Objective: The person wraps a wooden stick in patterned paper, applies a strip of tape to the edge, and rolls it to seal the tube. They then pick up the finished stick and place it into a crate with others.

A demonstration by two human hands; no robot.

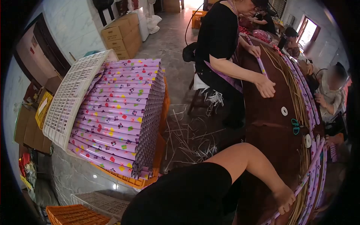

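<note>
A worker's left hand (285, 198) curls, partly closed, over a purple patterned tube (302, 184) extending toward one o'clock; whether it grips is unclear.

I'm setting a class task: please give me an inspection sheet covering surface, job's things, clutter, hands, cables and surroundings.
Surface: brown tabletop, bearing white rings and teal scissors.
Job's things: purple patterned tubes stacked beside the table, more on it near brown strips.
Clutter: pale strips scattered on the floor.
Hands: left hand at a tube, grip unclear; right hand not in view.
Cables: dark cord behind a co-worker.
Surroundings: cardboard boxes; others seated across the table.
</note>
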